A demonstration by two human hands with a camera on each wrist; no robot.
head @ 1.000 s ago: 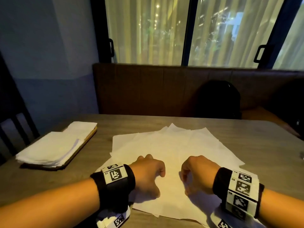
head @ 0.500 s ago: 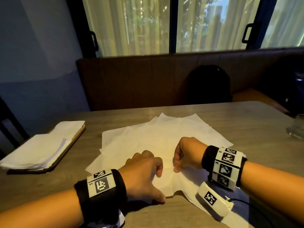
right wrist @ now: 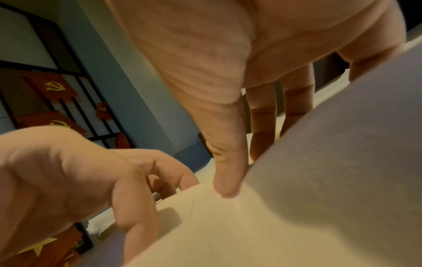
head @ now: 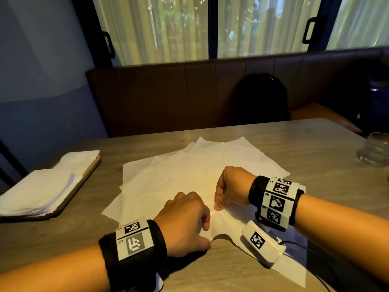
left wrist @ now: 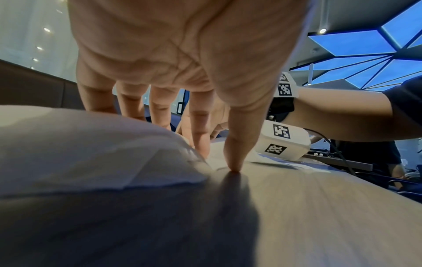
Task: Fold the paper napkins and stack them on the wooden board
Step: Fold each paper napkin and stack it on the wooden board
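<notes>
A loose pile of unfolded white napkins (head: 189,175) lies spread in the middle of the table. My left hand (head: 207,234) sits at the pile's near edge, with thumb (left wrist: 235,162) and index finger pinching the top napkin's raised corner. My right hand (head: 217,204) is curled just right of it. Its thumb (right wrist: 226,180) presses on the same sheet, which wrinkles outward from there, and its fingers go behind a lifted fold. The wooden board (head: 88,171) at the left carries a stack of folded napkins (head: 37,186).
A drinking glass (head: 376,148) stands at the table's right edge. A black bag (head: 261,98) sits on the bench behind the table. A wrist camera box (head: 261,243) and its cable lie on the napkins by my right forearm.
My left hand slid back to the pile's near edge and my right hand closed in beside it, bunching the top sheet. The head view swung right, bringing the glass into view.
</notes>
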